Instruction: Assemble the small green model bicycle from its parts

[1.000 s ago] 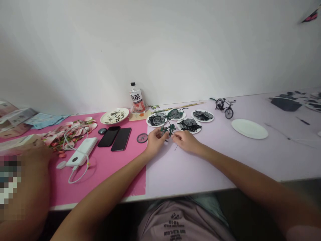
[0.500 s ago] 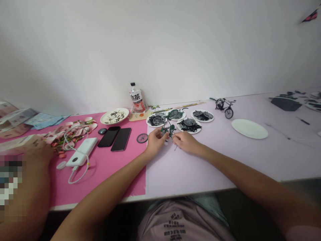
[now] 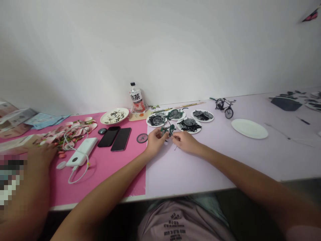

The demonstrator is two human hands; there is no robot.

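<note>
A small dark green model bicycle frame is between my hands, above the lilac part of the table. My left hand is closed around its left side. From the right, the fingertips of my right hand pinch at the frame's lower part; a thin dark piece sticks out below them, too small to name. A loose spoked model wheel lies flat on the pink mat, left of my left hand. Behind my hands, white plates carry black wheels and other model parts.
A complete model bicycle stands at back right near a white oval plate. Two phones, a white power bank with cable and a drink bottle are left. Another person's hand rests by pink petals.
My right fingers have shifted very slightly left against the frame. At far left the other person's hand has moved a little to the right. My left hand stays in place.
</note>
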